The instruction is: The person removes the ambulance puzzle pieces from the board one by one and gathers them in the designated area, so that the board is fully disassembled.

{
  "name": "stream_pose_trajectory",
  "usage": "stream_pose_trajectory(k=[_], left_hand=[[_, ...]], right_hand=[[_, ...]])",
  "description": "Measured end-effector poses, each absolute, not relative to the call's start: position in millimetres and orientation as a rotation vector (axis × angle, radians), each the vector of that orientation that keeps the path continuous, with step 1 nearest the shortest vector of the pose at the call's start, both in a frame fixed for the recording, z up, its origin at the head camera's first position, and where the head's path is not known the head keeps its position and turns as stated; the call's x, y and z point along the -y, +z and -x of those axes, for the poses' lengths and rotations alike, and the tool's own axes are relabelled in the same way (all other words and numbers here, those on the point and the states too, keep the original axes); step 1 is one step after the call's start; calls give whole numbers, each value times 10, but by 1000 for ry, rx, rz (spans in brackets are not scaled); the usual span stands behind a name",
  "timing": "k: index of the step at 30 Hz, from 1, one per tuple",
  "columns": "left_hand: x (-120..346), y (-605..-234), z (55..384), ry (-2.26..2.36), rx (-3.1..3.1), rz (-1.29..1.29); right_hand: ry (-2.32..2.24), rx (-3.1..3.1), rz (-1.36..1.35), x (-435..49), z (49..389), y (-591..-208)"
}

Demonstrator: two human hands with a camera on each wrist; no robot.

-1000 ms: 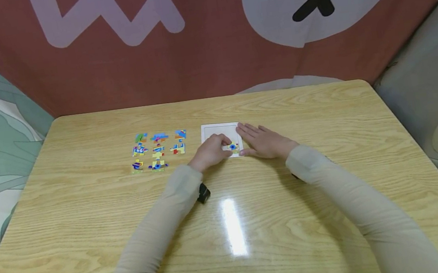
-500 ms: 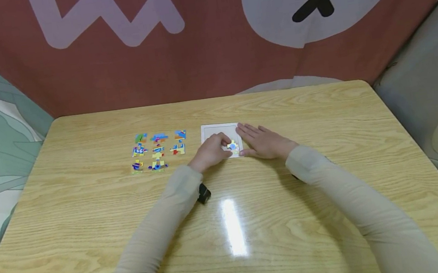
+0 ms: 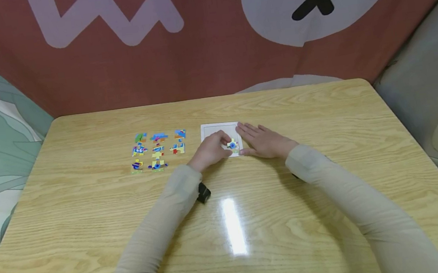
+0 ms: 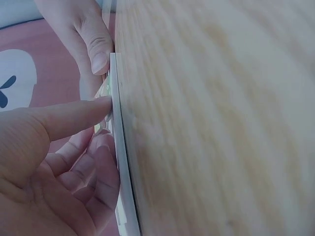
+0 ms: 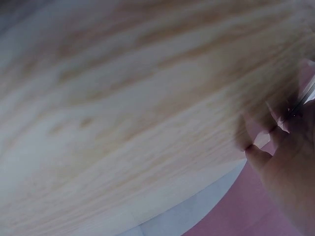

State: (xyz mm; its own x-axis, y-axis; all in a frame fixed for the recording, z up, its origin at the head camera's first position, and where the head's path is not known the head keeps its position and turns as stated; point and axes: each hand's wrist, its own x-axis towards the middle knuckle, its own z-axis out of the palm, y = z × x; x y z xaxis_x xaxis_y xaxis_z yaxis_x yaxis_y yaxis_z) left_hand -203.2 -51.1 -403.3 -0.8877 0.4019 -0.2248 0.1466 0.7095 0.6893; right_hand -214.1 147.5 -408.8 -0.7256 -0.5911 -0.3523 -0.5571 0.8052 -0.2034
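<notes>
A white square puzzle tray (image 3: pixel 213 125) lies flat on the table. Over its lower right corner, a yellow and blue jigsaw piece (image 3: pixel 233 145) sits between thumb and fingers of my left hand (image 3: pixel 211 151). From the left wrist view, the left thumb (image 4: pixel 81 115) reaches the piece close to the tray's edge, with the other fingers curled below it. My right hand (image 3: pixel 264 142) rests with straight fingers along the tray's right side. The right wrist view catches only part of the right hand (image 5: pixel 293 167); the piece does not show there.
Left of the tray, several colourful jigsaw pieces (image 3: pixel 157 151) lie in loose rows on the wooden table (image 3: pixel 86 204). A red printed curtain (image 3: pixel 217 58) hangs behind the far table edge. A black wrist camera (image 3: pixel 203 193) is strapped under the left wrist.
The jigsaw piece has shifted and tilted slightly in the left hand's fingers, its glare coming and fading. Both hands stay in nearly the same places.
</notes>
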Motion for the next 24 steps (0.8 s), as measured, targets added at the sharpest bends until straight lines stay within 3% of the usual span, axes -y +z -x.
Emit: stream_pose_trajectory(k=[24], left_hand=[[524, -4017, 2016, 1141, -2511, -334]], right_hand=[[-113, -2587, 868, -1466, 2157, -4105]])
